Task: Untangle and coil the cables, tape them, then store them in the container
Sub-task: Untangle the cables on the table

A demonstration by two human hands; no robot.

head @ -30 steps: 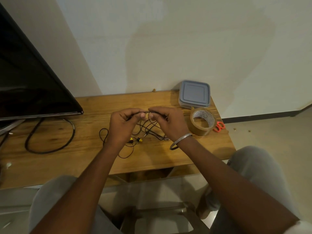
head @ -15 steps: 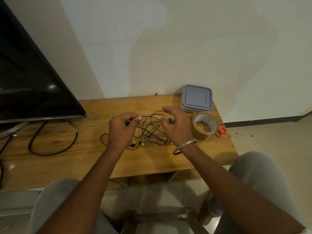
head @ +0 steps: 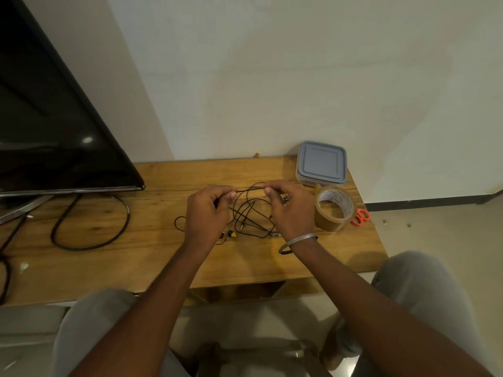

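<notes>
Here, a short stretch of thin black cable (head: 250,189) is pinched at either end, by the left hand (head: 208,213) and by the right hand (head: 292,210), each between thumb and forefinger, with the other fingers curled. The stretch is held nearly level between the two hands. The rest of the cable is left in loose tangled loops below and between them, on the table (head: 163,257); one loop is seen just left of the left hand. Small yellow plugs (head: 232,234) are seen among the loops near the left wrist. A metal bangle (head: 298,242) is worn on the right wrist. Just right of the right hand a tape roll (head: 326,223) is stood tilted, and orange scissors (head: 360,216) are partly hidden behind it. Beyond the right hand a lidded container (head: 321,163) is set against the wall. Well left of the left hand a thick lead (head: 127,212) is looped under a TV (head: 54,131).
</notes>
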